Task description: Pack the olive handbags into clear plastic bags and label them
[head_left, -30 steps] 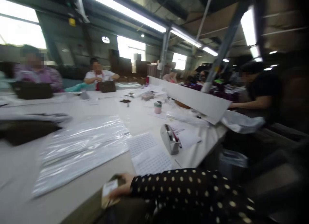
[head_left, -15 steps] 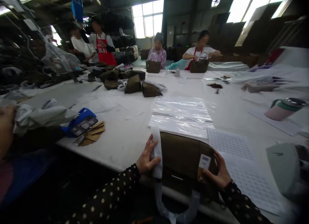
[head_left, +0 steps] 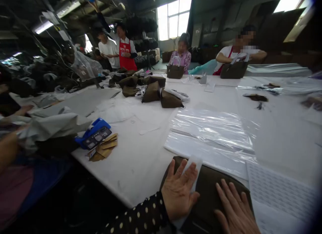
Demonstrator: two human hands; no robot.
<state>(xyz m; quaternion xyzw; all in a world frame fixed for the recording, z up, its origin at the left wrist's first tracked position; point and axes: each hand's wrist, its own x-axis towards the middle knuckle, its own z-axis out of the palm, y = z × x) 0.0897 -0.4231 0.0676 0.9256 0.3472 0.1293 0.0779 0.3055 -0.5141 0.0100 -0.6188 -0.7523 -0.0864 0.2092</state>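
Observation:
A dark olive bag (head_left: 210,183) lies at the near edge of the white table. My left hand (head_left: 179,190) rests on its left part with fingers spread, over a white wrapped strip (head_left: 198,161) that runs across the bag. Flat on the right part of the bag is my right hand (head_left: 235,207), its fingers stretched out. Beyond the bag lies a stack of clear plastic sheets (head_left: 208,133). A sheet of printed labels (head_left: 279,190) is to the right.
On the white table (head_left: 136,153) are a blue item with a dark phone-like object (head_left: 97,136), brown tags (head_left: 105,148) and several olive bags (head_left: 152,93). A neighbour's arm (head_left: 10,150) reaches in at left. People work across the table.
My hands have gone from gripping the bag's two sides to lying flat on it. The white strip now crosses the bag, and the tag on its right is no longer visible. The view has turned.

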